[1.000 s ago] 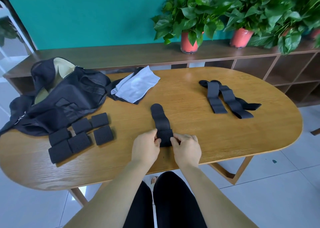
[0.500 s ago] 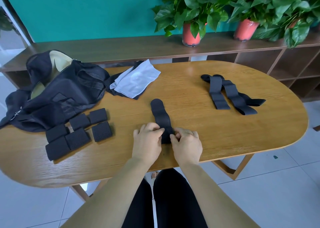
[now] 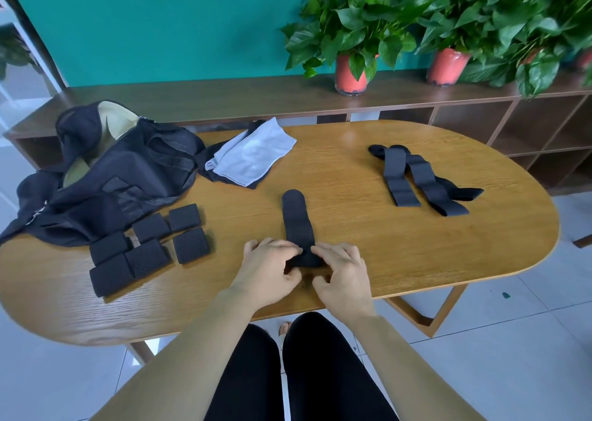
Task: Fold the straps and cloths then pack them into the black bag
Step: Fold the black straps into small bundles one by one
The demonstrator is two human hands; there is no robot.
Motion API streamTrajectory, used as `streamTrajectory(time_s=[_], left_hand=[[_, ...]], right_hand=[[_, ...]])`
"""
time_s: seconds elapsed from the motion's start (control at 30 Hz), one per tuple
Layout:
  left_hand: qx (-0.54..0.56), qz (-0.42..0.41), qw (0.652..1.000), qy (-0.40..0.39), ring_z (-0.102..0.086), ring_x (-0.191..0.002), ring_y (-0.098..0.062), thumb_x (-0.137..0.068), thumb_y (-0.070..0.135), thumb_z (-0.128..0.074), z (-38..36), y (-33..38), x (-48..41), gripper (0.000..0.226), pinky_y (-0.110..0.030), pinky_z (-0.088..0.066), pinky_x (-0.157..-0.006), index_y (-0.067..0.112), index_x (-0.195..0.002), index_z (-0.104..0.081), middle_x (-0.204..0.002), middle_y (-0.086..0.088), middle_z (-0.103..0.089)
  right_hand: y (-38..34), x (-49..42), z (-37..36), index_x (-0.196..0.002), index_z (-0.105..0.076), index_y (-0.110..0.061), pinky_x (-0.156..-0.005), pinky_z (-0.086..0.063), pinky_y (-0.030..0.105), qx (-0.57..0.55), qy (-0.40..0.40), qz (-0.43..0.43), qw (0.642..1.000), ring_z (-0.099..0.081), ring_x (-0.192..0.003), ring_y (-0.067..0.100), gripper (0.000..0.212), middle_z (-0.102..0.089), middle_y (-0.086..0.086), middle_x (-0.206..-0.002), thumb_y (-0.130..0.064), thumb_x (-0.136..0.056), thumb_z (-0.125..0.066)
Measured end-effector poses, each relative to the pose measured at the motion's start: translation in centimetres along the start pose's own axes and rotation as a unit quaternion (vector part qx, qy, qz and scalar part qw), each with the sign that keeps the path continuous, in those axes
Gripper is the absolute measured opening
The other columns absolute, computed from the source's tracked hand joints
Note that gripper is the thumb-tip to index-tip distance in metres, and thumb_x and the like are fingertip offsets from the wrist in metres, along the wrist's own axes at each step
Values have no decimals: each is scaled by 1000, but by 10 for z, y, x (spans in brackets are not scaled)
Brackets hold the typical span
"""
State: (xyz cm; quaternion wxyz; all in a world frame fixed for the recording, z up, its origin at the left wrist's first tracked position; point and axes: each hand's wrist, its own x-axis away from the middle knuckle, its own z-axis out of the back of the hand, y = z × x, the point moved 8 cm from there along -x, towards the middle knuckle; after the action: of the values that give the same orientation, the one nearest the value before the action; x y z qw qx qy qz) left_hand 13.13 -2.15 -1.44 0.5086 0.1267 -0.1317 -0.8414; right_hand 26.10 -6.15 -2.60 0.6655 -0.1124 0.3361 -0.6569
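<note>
A black strap (image 3: 297,219) lies lengthwise on the wooden table (image 3: 368,241), its rounded end pointing away from me. My left hand (image 3: 268,268) and my right hand (image 3: 342,271) pinch its near end from either side, where the strap is rolled or folded over. Several folded black straps (image 3: 147,247) lie in a cluster to the left. The open black bag (image 3: 105,177) slumps at the table's far left. A light blue cloth (image 3: 251,153) rests on a dark cloth beside the bag. More unfolded black straps (image 3: 419,179) lie at the right.
A long wooden shelf unit (image 3: 224,97) runs behind the table, carrying potted plants in red pots (image 3: 350,74). The table's near edge is just in front of my legs. White floor tiles surround the table.
Both hands have edged forward along the strap, rolling its near end away from me; the free length looks slightly shorter. The view has tilted a little.
</note>
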Motion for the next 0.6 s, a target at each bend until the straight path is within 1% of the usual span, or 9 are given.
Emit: streamTrajectory(time_s=[0.1,0.17,0.2,0.27,0.37,0.43,0.5,0.6], left_hand=[[25,3,1000,2,-43,-122,-8,-92,29,-48,2,0,7,38,-35,-17,-104,33,-128,-57,-129,17,-57],[41,10,999,10,-48,-114,-9,-95,28,-47,4,0,11,36,-34,-21,-101,34,-129,-56,-121,15,-62],[53,19,998,16,-51,-111,-10,-96,28,-47,4,-2,13,35,-33,-24,-101,34,-130,-55,-117,13,-64],[94,39,994,37,-56,-108,-11,-97,28,-49,3,-6,16,37,-37,-33,-104,32,-133,-53,-113,9,-66],[127,59,988,62,-60,-107,-15,-97,25,-52,2,-8,17,40,-41,-44,-98,26,-137,-50,-114,2,-67],[128,69,986,77,-61,-109,-15,-98,24,-51,3,-6,16,41,-37,-47,-97,24,-139,-48,-117,-1,-67],[128,83,984,93,-61,-109,-15,-98,25,-50,5,-6,14,43,-30,-49,-94,22,-140,-46,-120,-1,-66],[126,101,982,102,-62,-105,-16,-98,26,-50,6,-7,9,44,-26,-49,-89,19,-141,-44,-118,-2,-66]], right_hand=[[2,4,4,-118,-66,-17,-97,-39,28,-1,31,11,999,-43,-117,11,44,-65,-9,-117,-6,-75,-60],[2,6,7,-114,-68,-17,-94,-43,31,-20,45,-1,999,-46,-112,11,37,-67,-8,-109,-7,-79,-64],[2,6,7,-114,-69,-17,-94,-44,31,-30,46,-12,998,-46,-111,10,34,-67,-7,-106,-9,-81,-65],[3,5,6,-115,-68,-20,-93,-43,31,-45,37,-39,998,-44,-109,8,30,-66,-5,-102,-16,-86,-64],[3,2,4,-114,-68,-21,-91,-43,31,-41,29,-68,996,-44,-109,10,25,-66,-6,-101,-23,-89,-61],[2,-1,5,-103,-70,-18,-83,-43,30,-30,40,-82,995,-46,-104,14,17,-67,-6,-94,-24,-90,-60],[0,-3,5,-92,-69,-16,-76,-42,31,-17,50,-97,994,-46,-99,17,13,-66,-5,-87,-24,-91,-58],[0,-8,4,-89,-69,-16,-72,-44,32,-12,59,-118,991,-46,-98,18,17,-66,-3,-83,-27,-92,-57]])
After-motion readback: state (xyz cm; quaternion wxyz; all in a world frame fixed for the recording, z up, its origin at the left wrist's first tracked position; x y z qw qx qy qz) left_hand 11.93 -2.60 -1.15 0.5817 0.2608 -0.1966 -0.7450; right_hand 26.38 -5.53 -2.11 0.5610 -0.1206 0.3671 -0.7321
